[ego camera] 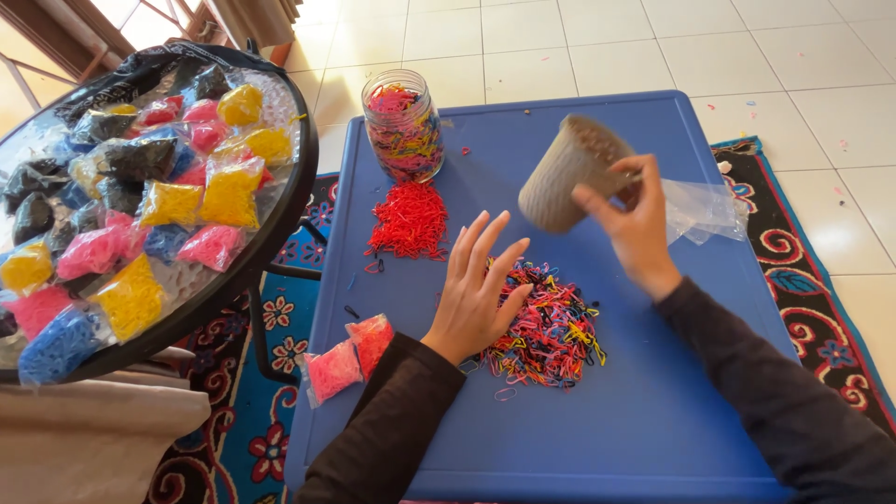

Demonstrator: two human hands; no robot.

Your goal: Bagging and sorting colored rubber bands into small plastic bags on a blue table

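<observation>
Crowding the mixed bands [546, 327] — red pile [408, 220], jar [403, 124], two packets [350, 357].

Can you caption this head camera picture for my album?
Right hand tilts a woven cup above mixed rubber bands on a blue table.

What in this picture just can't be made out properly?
Head view only:
- Inside of the beige cup: its mouth faces away, and the right hand is motion-blurred.
- Part of the mixed band pile: covered by the left hand.
- Round tray of bags: cut off at left edge.
</observation>
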